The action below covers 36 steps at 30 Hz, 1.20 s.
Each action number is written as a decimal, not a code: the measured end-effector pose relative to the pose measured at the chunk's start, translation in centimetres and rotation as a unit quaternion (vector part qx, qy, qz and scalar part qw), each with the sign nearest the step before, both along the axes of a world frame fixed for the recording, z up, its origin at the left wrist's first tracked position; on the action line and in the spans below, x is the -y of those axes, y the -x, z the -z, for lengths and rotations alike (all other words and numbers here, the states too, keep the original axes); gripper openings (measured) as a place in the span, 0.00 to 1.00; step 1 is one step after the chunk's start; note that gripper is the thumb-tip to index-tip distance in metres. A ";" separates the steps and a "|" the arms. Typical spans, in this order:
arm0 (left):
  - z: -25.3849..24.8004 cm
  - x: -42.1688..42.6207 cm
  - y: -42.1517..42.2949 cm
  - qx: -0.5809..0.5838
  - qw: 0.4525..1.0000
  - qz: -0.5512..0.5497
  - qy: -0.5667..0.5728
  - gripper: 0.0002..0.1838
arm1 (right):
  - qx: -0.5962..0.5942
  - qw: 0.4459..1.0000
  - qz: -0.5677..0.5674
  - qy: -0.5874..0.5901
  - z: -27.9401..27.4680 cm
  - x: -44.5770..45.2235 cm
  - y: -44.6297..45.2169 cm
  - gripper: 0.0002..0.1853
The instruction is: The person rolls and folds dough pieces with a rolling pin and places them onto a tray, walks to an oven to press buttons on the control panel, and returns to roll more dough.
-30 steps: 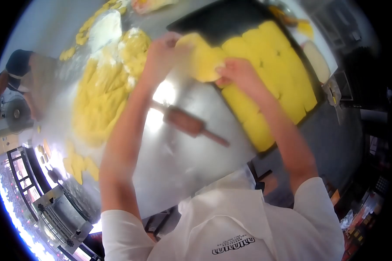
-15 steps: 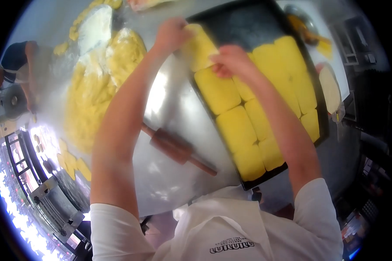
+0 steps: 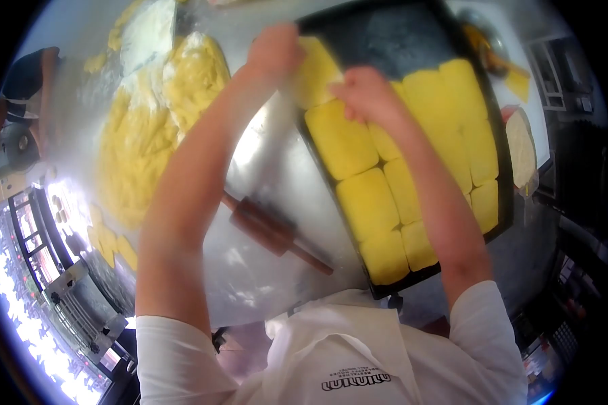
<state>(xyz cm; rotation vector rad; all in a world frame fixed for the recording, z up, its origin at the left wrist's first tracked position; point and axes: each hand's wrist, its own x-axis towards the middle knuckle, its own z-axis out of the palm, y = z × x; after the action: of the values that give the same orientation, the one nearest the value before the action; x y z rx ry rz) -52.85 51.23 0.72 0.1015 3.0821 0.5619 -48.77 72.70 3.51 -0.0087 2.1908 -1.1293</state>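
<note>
A flat yellow dough piece (image 3: 317,73) stretches between my two hands at the upper left edge of a black baking tray (image 3: 398,40). My left hand (image 3: 277,50) is closed on its left side. The piece's right edge is pinched in my right hand (image 3: 366,94), over the tray. Rounded rectangular dough pieces (image 3: 346,138) lie side by side in the tray, and the tray's far end shows dark metal. Below my hands, a wooden rolling pin (image 3: 263,224) rests on the metal table (image 3: 250,287).
Left of my arm lies a big floured mass of yellow dough (image 3: 132,152), with a whitish, flour-dusted sheet (image 3: 147,37) beyond it. Small dough pieces (image 3: 111,244) sit further left. Right of the tray are a bowl (image 3: 483,30) and a bagged pale item (image 3: 520,148). Another person (image 3: 30,81) stands far left.
Both hands still grip the dough piece at the tray's upper left. The view has shifted slightly, and the hands have barely moved relative to the tray.
</note>
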 end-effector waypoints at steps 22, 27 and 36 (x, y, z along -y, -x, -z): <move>-2.7 -5.3 -14.9 -0.081 0.990 0.035 0.111 0.24 | -0.449 0.887 -0.109 -0.002 1.2 3.9 4.1 0.10; -2.4 -5.3 -15.4 -0.086 0.990 0.033 0.110 0.25 | -0.521 0.835 -0.175 0.025 4.0 6.8 6.5 0.12; -2.0 -5.2 -15.5 -0.083 0.994 0.016 0.065 0.26 | -0.468 0.854 -0.226 -0.025 4.2 8.1 7.3 0.11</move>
<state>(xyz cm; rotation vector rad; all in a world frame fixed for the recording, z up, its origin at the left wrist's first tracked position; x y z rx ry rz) -37.32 56.42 2.72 0.2050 3.2617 0.3665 -56.09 64.61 -0.72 -1.2223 2.7889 -0.8583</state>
